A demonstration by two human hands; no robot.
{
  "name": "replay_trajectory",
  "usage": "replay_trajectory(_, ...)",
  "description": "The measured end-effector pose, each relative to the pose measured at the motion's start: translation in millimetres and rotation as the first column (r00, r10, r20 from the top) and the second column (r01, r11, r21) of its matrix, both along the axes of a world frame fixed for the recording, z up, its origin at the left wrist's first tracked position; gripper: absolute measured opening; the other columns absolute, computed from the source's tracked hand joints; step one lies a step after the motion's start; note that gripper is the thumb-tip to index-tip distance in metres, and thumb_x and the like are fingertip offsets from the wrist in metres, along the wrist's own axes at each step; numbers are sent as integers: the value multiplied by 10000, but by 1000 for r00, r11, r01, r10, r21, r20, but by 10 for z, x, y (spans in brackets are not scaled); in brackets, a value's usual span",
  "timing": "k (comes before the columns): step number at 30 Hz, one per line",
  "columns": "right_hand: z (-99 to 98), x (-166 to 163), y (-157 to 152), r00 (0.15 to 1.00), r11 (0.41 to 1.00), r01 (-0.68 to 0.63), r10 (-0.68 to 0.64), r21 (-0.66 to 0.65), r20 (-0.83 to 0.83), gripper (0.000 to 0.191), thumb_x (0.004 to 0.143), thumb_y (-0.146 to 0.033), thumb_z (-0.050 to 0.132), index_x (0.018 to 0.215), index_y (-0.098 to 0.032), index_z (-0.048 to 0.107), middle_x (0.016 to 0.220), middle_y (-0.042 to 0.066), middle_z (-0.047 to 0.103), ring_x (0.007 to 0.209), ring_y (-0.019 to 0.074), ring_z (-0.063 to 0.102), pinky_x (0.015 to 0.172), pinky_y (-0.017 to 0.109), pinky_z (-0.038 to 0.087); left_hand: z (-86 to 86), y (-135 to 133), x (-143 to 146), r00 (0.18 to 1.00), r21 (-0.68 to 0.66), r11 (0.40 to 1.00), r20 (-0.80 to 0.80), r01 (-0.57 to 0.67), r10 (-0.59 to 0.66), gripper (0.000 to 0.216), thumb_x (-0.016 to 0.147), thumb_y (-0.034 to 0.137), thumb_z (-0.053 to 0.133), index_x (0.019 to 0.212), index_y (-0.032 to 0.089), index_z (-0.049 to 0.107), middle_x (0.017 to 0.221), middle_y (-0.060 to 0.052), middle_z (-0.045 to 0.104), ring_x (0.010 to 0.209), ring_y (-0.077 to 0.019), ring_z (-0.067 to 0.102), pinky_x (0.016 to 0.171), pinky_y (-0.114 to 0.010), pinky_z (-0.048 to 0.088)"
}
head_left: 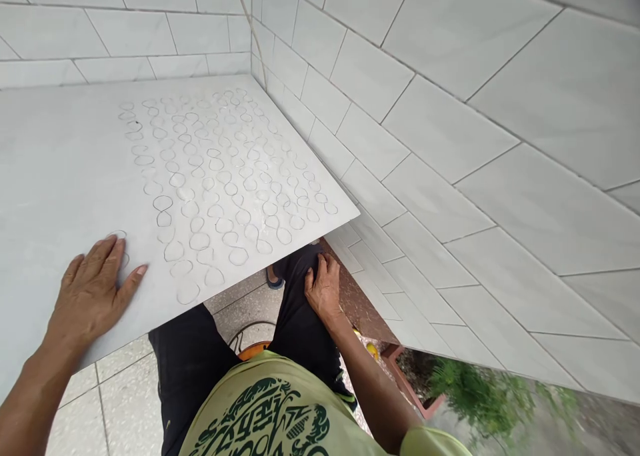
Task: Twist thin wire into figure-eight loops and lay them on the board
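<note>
My left hand (93,286) lies flat on the white tabletop (60,163), palm down, thumb stretched out to the side. Part of a thin looped shape (118,233) shows past its fingertips, the rest hidden under the hand. Rows of thin dark figure-eight loops (215,159) cover the right part of the surface; I cannot tell if they are drawn or loose wire. Below the table's edge, my right hand (324,286) rests on my knee in dark trousers (293,289). Its fingers are slightly bent and apart, and nothing shows in it.
Tiled walls (400,129) meet in a corner behind and right of the table. A thin pale cable (250,26) hangs down that corner. Under me is an orange seat (254,349). A green plant (480,389) stands in a brown-edged bed at the lower right.
</note>
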State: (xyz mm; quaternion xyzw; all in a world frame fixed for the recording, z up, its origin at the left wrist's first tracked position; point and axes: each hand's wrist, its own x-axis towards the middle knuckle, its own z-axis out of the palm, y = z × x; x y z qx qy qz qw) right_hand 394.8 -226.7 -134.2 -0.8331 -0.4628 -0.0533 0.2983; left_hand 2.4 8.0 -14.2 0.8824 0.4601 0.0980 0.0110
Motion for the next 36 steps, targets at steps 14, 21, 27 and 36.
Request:
replay_trajectory(14,-17,-4,28,1000,1000,-4,4,7,21,457,968,-214,486,1405,-80,506,1346,229,500,1251,346,457,1074,577,462,-91,44,-65,999,43,999,39,15,-17,759,1021,571,294,1696,308,70,1748,-31,225,1589,-265,262,1311,-501,158)
replay_trajectory(21,-12,-4,34,999,1000,2,-2,10,38,447,968,-208,487,1397,-85,510,1345,220,500,1235,344,465,1078,583,464,-121,74,-78,999,47,998,33,30,-31,753,1027,573,275,1695,261,122,1734,-77,262,1583,-287,273,1303,-526,171)
replay_trajectory(27,-6,-5,12,1000,1000,-6,6,6,25,451,978,-222,487,1400,-64,511,1347,230,500,1253,343,454,1095,567,456,-95,59,-62,999,58,998,39,32,-35,743,1045,569,270,1684,201,184,1722,-112,283,1583,-287,271,1303,-522,163)
replay_trajectory(36,-75,8,-4,998,1000,-26,25,18,52,447,994,-245,457,1406,-77,503,1340,247,499,1280,365,455,1062,596,471,-88,45,-76,1000,84,996,6,25,-26,761,1053,583,264,1636,95,298,1698,-161,325,1574,-302,286,1297,-518,187)
